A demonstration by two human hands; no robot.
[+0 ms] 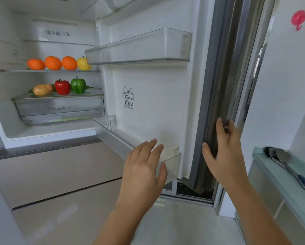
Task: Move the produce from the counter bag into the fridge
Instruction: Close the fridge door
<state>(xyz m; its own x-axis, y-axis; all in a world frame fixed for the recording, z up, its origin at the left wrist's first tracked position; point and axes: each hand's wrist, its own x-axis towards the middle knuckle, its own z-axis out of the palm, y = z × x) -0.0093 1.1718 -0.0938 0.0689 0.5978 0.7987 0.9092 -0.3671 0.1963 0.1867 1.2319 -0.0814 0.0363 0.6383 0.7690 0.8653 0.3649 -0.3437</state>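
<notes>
Head view: the left hand (144, 167) is spread flat with straight fingers, holding nothing, in front of the lower door bin (112, 138). The right hand (222, 151) grips the fridge door (157, 103) by its edge, its fingertips hidden behind it. Farther in, oranges (53, 63) and a half-hidden yellow fruit (82, 65) sit on a shelf, above the peppers (62, 87).

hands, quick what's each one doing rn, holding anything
Left hand: open, fingers straight, holding nothing, by the lower door bin.
Right hand: grips the edge of the fridge door.
</notes>
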